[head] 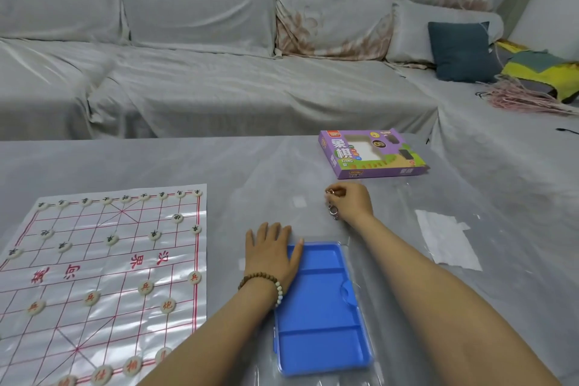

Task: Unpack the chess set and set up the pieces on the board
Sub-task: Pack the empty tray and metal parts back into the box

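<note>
Pinching a small metal keyring (pixel 332 207) between curled fingers (pixel 340 194), right hand (pixel 354 204) on the worktop (pixel 156 166) near the purple box (pixel 372 153). Lying flat, fingers (pixel 269 235) straight and close together, left hand (pixel 271 255) with thumb touching the far corner of the blue tray (pixel 319 323). Left of it, board (pixel 103 263) spread flat, round pieces (pixel 145 287) standing on its lines.

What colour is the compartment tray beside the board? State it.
Blue, plain with no pattern; the tray shows best in the head view.

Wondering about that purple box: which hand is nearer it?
Right. The right hand, pinching a metal ring, is just in front of the purple box; the left hand lies farther back, touching the blue tray.
</note>
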